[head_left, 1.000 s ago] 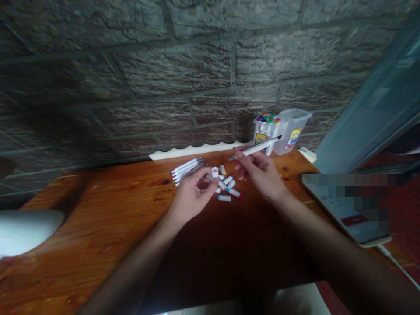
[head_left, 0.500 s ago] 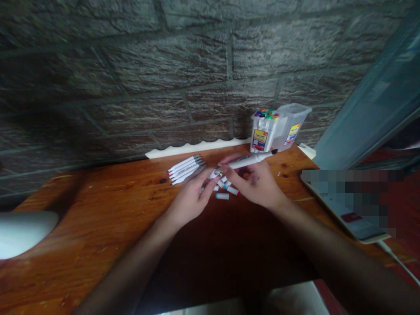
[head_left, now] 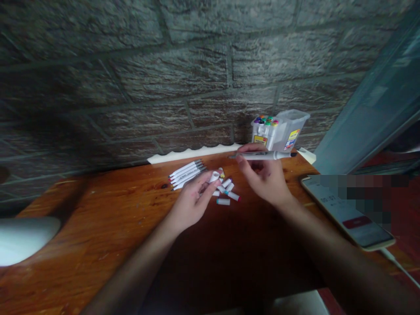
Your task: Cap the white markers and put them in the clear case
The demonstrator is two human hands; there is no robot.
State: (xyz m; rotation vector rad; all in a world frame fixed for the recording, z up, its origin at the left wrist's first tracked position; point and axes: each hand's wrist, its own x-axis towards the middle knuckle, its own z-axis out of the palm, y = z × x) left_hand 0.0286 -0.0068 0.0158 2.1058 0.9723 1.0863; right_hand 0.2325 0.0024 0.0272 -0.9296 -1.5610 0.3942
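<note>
My right hand (head_left: 264,175) is closed on a white marker (head_left: 267,155), held level above the wooden table (head_left: 98,227) with its dark tip pointing right. My left hand (head_left: 193,199) pinches a small white marker cap (head_left: 214,176) between thumb and fingers. Just beyond my left hand lie several loose caps (head_left: 227,192) with coloured ends. A row of several uncapped white markers (head_left: 185,173) lies to their left, near the wall.
A clear plastic marker box (head_left: 278,131) with several coloured markers stands against the brick wall. A phone (head_left: 348,210) with a cable lies at the right. A white rounded object (head_left: 22,238) sits at the left edge. A white scalloped strip (head_left: 193,152) runs along the wall.
My right hand lifted the marker up and to the right, away from the cap, and turned it level. The left hand stays put with the cap.
</note>
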